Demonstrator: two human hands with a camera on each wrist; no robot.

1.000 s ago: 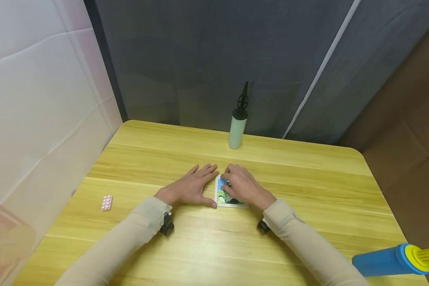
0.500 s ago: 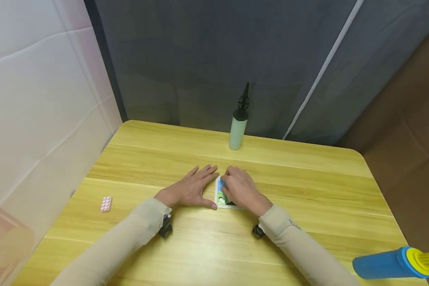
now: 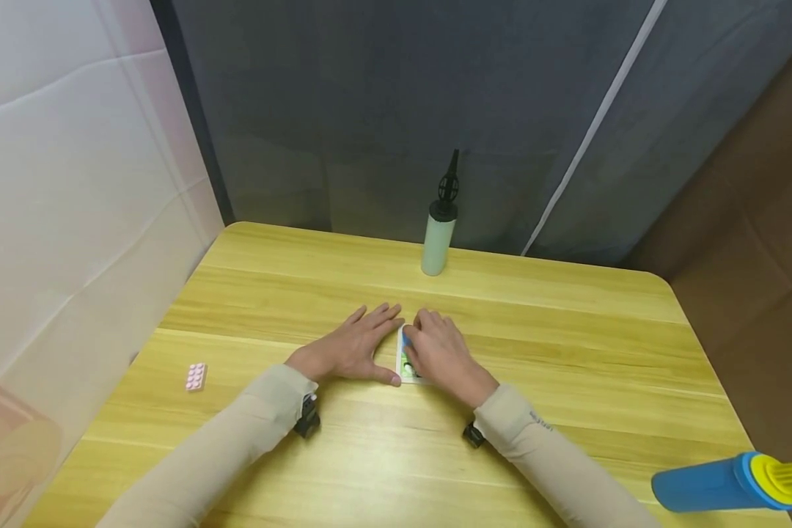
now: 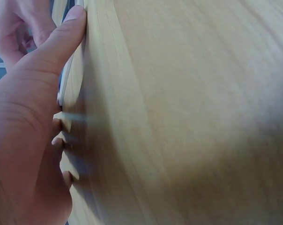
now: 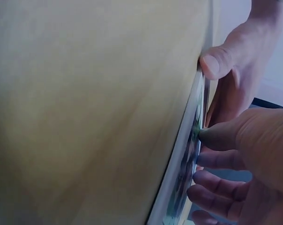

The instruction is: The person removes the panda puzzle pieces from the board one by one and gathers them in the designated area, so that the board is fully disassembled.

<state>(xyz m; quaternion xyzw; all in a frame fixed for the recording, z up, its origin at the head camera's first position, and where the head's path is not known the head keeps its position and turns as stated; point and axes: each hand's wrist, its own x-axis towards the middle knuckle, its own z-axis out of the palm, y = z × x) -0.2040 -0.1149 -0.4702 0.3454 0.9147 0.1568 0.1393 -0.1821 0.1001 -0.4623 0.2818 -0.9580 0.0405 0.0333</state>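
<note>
A small flat picture panel [image 3: 406, 365] with a white border and a blue, green and black picture lies on the wooden table. My left hand [image 3: 351, 347] is spread beside it, with thumb tip and forefinger right at the two ends of its left edge. Over the picture is my right hand [image 3: 444, 353], which covers most of it in the head view. From the right wrist, the right thumb and fingers [image 5: 219, 185] are gently bent, apart from one another, their tips on the panel's face [image 5: 181, 176]. Nothing shows gripped between them.
A pink toy brick [image 3: 196, 377] lies at the left of the table [image 3: 369, 469]. Behind the hands stands a pale green hand pump [image 3: 438, 242] with a black nozzle. A blue and yellow pump [image 3: 713, 484] lies at the front right edge.
My right hand has shifted slightly left across the panel and covers more of the picture. The left hand has stayed in place at the panel's left edge.
</note>
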